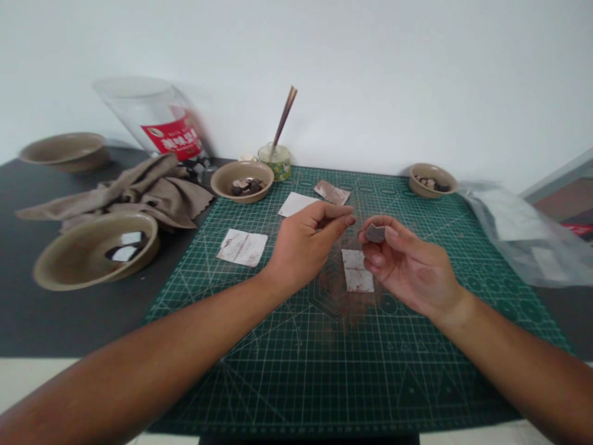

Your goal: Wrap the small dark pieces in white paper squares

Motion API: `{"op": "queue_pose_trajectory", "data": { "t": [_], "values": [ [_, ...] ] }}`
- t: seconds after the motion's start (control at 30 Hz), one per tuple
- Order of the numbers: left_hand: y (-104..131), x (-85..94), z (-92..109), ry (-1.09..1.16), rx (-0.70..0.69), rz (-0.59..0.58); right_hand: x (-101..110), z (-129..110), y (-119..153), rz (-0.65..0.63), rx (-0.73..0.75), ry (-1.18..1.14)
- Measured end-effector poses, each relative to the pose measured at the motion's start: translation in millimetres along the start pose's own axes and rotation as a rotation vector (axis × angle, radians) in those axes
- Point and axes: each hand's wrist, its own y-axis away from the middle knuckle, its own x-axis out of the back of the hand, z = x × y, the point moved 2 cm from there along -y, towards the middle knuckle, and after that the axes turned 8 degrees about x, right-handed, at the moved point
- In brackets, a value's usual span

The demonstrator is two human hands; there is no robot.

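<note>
My right hand (pixel 412 262), in the head view, pinches a small flat grey piece (pixel 375 233) with an uneven edge between thumb and fingers. Whether it is a stone chip or a shard I cannot tell. Just to its left is my left hand (pixel 308 238), thumb and fingertips pressed together; anything between them is too small to make out. The two hands are close but apart. Beneath them lies a creased whitish paper square (pixel 359 275) with reddish-brown smudges. Another smudged square (pixel 243 247) is left of my left hand, and a plain white sheet (pixel 299 204) lies partly behind it.
A green cutting mat (pixel 296 377) covers the table's middle. Bowls with dark and pale pieces stand at back left (pixel 243 182) and back right (pixel 433 180). Leftward are a brown cloth (pixel 152 191), a larger bowl (pixel 69 266) and a clear jar (pixel 152 117). A plastic bag (pixel 523 228) lies right.
</note>
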Motion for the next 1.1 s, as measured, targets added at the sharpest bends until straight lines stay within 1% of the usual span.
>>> {"op": "queue_pose_trajectory", "data": {
  "t": [0.1, 0.2, 0.3, 0.37, 0.47, 0.53, 0.6, 0.83, 1.0, 1.1],
  "values": [
    [1, 2.3, 1, -0.079, -0.004, 0.066, 2, 0, -1, 0.002, 0.005, 0.034],
    [2, 4.2, 4, -0.148, -0.023, 0.105, 3, 1, -1, -0.001, -0.005, -0.001],
    [2, 3.4, 5, -0.144, -0.049, 0.044, 3, 2, -2, -0.001, -0.023, -0.052],
    [3, 2.8, 5, -0.105, -0.103, -0.009, 4, 2, -3, -0.001, -0.027, -0.053],
    [4, 3.0, 5, -0.050, -0.195, -0.087, 5, 2, -3, -0.015, -0.001, 0.018],
    [6, 2.7, 6, -0.043, -0.225, -0.152, 6, 2, -4, -0.026, 0.030, 0.063],
    [8, 2.0, 9, -0.052, -0.243, -0.187, 6, 2, -4, -0.037, 0.049, 0.087],
    [11, -2.0, 13, -0.145, -0.269, -0.182, 4, 3, -4, -0.034, 0.024, 0.085],
    [12, -4.1, 12, -0.150, -0.254, -0.194, 3, 4, -4, -0.043, 0.022, 0.108],
    [12, -5.3, 11, -0.162, -0.254, -0.195, 3, 5, -4, -0.041, 0.005, 0.082]
  ]
}}
